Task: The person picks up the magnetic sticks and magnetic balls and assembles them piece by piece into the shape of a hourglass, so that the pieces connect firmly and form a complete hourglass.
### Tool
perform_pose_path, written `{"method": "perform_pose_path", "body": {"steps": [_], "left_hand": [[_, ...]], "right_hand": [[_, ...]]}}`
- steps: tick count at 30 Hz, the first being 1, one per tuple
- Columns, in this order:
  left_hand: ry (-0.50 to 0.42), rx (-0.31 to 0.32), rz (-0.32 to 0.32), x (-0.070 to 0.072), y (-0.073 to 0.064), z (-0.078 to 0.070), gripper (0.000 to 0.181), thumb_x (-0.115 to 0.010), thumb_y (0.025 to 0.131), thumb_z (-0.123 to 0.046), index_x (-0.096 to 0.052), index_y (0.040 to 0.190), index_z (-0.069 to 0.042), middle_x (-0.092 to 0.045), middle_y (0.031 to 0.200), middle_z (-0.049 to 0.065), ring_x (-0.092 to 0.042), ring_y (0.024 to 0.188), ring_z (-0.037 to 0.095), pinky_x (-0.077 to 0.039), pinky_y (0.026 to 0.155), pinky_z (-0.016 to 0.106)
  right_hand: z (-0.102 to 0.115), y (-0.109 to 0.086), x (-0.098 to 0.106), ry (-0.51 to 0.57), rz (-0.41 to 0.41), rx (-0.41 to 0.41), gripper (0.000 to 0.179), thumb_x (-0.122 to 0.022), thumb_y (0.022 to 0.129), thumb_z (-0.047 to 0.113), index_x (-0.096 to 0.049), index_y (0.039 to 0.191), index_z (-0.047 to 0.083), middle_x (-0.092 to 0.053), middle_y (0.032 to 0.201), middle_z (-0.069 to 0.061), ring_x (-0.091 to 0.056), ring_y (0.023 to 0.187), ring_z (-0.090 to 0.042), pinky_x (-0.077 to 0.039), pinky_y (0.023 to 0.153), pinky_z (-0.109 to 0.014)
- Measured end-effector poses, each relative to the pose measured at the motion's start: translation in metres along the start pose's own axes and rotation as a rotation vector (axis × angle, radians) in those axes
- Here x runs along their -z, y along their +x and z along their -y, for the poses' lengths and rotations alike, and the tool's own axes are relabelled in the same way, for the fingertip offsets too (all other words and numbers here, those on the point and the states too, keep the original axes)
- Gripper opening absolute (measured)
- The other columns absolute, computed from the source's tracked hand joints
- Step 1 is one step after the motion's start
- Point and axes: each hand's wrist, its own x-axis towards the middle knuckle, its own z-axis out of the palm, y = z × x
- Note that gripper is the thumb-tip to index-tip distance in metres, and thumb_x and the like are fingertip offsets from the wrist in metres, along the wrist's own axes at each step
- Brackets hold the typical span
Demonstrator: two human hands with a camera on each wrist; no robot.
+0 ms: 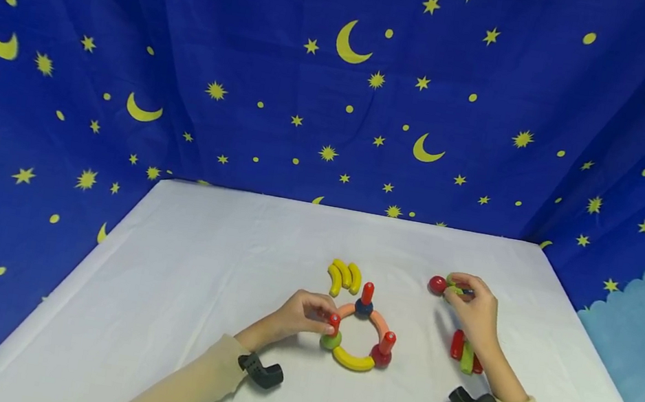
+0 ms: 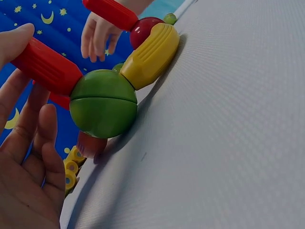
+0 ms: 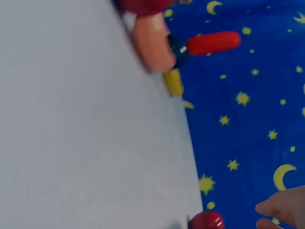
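A red peg (image 1: 334, 324) stands upright on a green ball (image 2: 103, 102), pinched between the thumb and fingers of the left hand (image 1: 305, 314). The ball is 1 corner of a ring just right of that hand: a yellow curved piece (image 1: 353, 360) runs on to a red ball (image 1: 381, 357), and 2 orange curved pieces (image 1: 380, 324) meet at a dark blue ball (image 1: 364, 308), both balls also pegged in red. The right hand (image 1: 476, 312) has its fingers loosely bent and parted over small green pieces (image 1: 459, 290); whether they touch is unclear. A loose red ball (image 1: 437, 285) lies just left of its fingertips. Below that hand, partly under the forearm, are 2 red sticks (image 1: 457, 345) and 1 green stick (image 1: 466, 359). Beyond the left hand, 3 loose yellow pieces (image 1: 343, 273) lie on the white table (image 1: 227, 249).
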Motion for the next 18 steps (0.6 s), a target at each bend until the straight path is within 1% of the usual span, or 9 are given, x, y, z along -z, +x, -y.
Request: {"method": "perform_pose_path", "body": {"steps": [2,5,6,7,11,13,15,17,18], "left_hand": [[-0.008,0.008,-0.001,0.0,0.0,0.0,0.035,-0.072,0.083,-0.012,-0.062,0.102,0.017,-0.067,0.096,0.011,-0.058,0.086,0.003,-0.049,0.076,0.019],[-0.002,0.021,-0.003,-0.001,-0.001,-0.001,0.037,-0.072,0.083,-0.013,-0.062,0.102,0.017,-0.063,0.097,0.027,-0.058,0.085,0.003,-0.05,0.077,0.02],[0.004,0.028,-0.005,-0.001,-0.001,-0.001,0.036,-0.072,0.083,-0.013,-0.063,0.102,0.016,-0.06,0.097,0.032,-0.058,0.085,0.003,-0.05,0.077,0.02],[0.009,0.03,-0.005,-0.001,-0.001,-0.001,0.035,-0.072,0.083,-0.013,-0.063,0.102,0.016,-0.061,0.097,0.031,-0.059,0.085,0.003,-0.05,0.077,0.02],[0.022,0.043,-0.006,-0.002,-0.001,-0.002,0.032,-0.072,0.083,-0.011,-0.064,0.101,0.014,-0.063,0.096,0.025,-0.059,0.084,0.003,-0.051,0.078,0.021],[0.021,0.049,-0.009,-0.002,-0.001,-0.003,0.031,-0.072,0.083,-0.01,-0.064,0.101,0.014,-0.063,0.096,0.024,-0.059,0.084,0.003,-0.051,0.078,0.021],[0.024,0.052,-0.009,-0.002,-0.001,-0.003,0.031,-0.072,0.083,-0.01,-0.064,0.101,0.014,-0.063,0.096,0.025,-0.058,0.084,0.003,-0.05,0.078,0.02],[0.027,0.05,-0.008,-0.001,-0.001,-0.003,0.032,-0.072,0.083,-0.01,-0.064,0.102,0.015,-0.062,0.096,0.028,-0.058,0.084,0.003,-0.05,0.077,0.02],[0.03,0.05,-0.008,-0.001,-0.001,-0.003,0.032,-0.072,0.083,-0.011,-0.064,0.101,0.014,-0.061,0.096,0.029,-0.058,0.084,0.003,-0.05,0.077,0.02]], "right_hand": [[-0.004,0.0,-0.001,-0.028,0.01,-0.011,0.03,-0.068,0.08,-0.004,-0.064,0.109,-0.006,-0.065,0.105,-0.022,-0.059,0.091,-0.01,-0.041,0.072,0.0],[-0.01,-0.002,-0.002,-0.086,0.026,-0.01,0.031,-0.068,0.08,-0.004,-0.063,0.11,-0.008,-0.064,0.107,-0.024,-0.061,0.093,-0.027,-0.042,0.072,-0.003],[-0.012,-0.002,-0.002,-0.1,0.029,-0.015,0.031,-0.068,0.08,-0.003,-0.063,0.111,-0.008,-0.064,0.107,-0.024,-0.062,0.094,-0.03,-0.042,0.072,-0.003],[-0.014,-0.002,-0.002,-0.117,0.034,-0.024,0.032,-0.068,0.08,-0.002,-0.063,0.111,-0.008,-0.064,0.108,-0.024,-0.061,0.094,-0.035,-0.041,0.071,-0.003],[-0.02,-0.002,-0.002,-0.15,0.054,-0.06,0.033,-0.069,0.081,0.0,-0.063,0.112,-0.008,-0.062,0.11,-0.026,-0.061,0.097,-0.037,-0.042,0.071,-0.006],[-0.022,-0.002,-0.002,-0.17,0.066,-0.076,0.034,-0.069,0.081,0.001,-0.062,0.113,-0.007,-0.062,0.11,-0.026,-0.06,0.099,-0.037,-0.046,0.075,-0.014],[-0.022,-0.002,-0.002,-0.175,0.078,-0.089,0.034,-0.069,0.081,0.0,-0.062,0.113,-0.008,-0.061,0.111,-0.027,-0.059,0.1,-0.038,-0.05,0.08,-0.028],[-0.022,-0.003,-0.002,-0.173,0.09,-0.097,0.034,-0.068,0.081,-0.001,-0.062,0.113,-0.008,-0.06,0.111,-0.028,-0.058,0.102,-0.039,-0.05,0.085,-0.043],[-0.022,-0.003,-0.002,-0.167,0.095,-0.102,0.034,-0.068,0.081,-0.001,-0.061,0.113,-0.008,-0.06,0.112,-0.028,-0.057,0.103,-0.04,-0.049,0.087,-0.048]]}}
